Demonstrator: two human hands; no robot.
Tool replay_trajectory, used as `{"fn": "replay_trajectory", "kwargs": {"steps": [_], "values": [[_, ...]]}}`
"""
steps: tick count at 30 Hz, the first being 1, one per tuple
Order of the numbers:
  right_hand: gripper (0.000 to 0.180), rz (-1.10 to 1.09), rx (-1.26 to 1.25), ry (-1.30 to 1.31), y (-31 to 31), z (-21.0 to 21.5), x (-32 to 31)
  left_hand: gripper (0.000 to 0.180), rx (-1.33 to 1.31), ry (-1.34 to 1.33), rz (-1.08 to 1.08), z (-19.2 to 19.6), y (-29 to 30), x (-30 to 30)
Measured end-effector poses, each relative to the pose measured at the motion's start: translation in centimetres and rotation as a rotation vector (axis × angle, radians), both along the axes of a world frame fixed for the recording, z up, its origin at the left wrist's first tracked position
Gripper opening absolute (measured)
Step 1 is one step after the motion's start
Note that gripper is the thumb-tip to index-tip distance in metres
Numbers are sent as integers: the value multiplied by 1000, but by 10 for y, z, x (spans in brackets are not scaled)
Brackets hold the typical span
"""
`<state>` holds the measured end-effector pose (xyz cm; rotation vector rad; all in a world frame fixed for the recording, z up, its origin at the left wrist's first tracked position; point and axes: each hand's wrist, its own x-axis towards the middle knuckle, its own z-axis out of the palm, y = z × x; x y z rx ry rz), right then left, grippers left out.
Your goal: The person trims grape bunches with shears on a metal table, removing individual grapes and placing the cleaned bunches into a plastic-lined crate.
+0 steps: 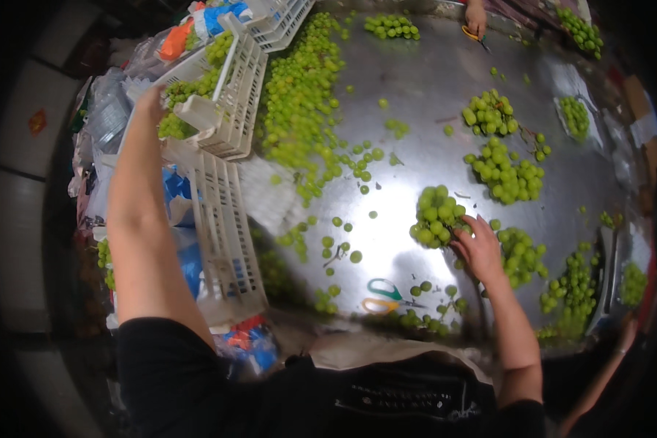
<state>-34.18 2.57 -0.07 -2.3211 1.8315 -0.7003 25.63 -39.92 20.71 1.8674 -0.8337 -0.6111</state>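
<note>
My right hand (480, 250) is closed at the stem side of a bunch of green grapes (436, 217) on the metal table (387, 69). Reaching far to the left, my left hand (150, 104) is at a white plastic crate (239, 91) with more bunches of grapes (190, 89) in it; its fingers are blurred and cannot be made out. Close to my body lie scissors (384, 298) with one green and one orange handle. Two further bunches, an upper one (490, 113) and a lower one (505, 171), rest beyond my right hand.
Loose grapes (303, 87) are heaped along the table's left side. A second white crate (223, 226) stands nearer me, with blue plastic by it. At the far edge another person's hand (476, 17) holds orange-handled scissors (471, 33). Another person's forearm (602, 372) shows at lower right.
</note>
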Motion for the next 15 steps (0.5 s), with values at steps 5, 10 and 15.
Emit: {"fn": "replay_trajectory", "kwargs": {"steps": [5,10,15], "values": [[14,22,-75,-24,-31,17,-5,30,-546,-920,-209,64,-19,-40],[11,136,-73,7,-63,38,-5,40,-749,-426,-946,44,103,-276],[12,157,88,-183,-55,81,-1,44,-136,-75,-1422,-112,182,-387]]}}
